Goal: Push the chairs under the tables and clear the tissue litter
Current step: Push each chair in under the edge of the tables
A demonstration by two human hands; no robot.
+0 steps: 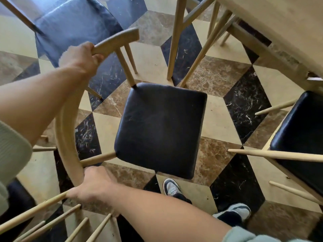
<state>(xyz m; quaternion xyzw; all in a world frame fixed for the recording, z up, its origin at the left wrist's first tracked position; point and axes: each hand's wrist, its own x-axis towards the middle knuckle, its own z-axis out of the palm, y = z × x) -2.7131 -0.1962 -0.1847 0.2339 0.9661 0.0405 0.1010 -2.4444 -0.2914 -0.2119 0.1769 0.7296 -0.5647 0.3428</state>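
A wooden chair with a black padded seat (160, 128) stands in the middle of the floor, seen from above. Its curved light-wood backrest (67, 130) arcs along the left side. My left hand (78, 58) grips the far end of that backrest. My right hand (94, 186) grips its near end. A light wooden table (272, 20) fills the upper right corner, with its legs (174, 49) just beyond the seat. No tissue litter shows in this view.
Another black-seated chair (300, 137) stands at the right, its spindles pointing inward. A dark-seated chair (75, 27) sits at the upper left. More chair spindles (52, 222) cross the lower left. My two shoes (172, 187) stand on the patterned marble floor (218, 75).
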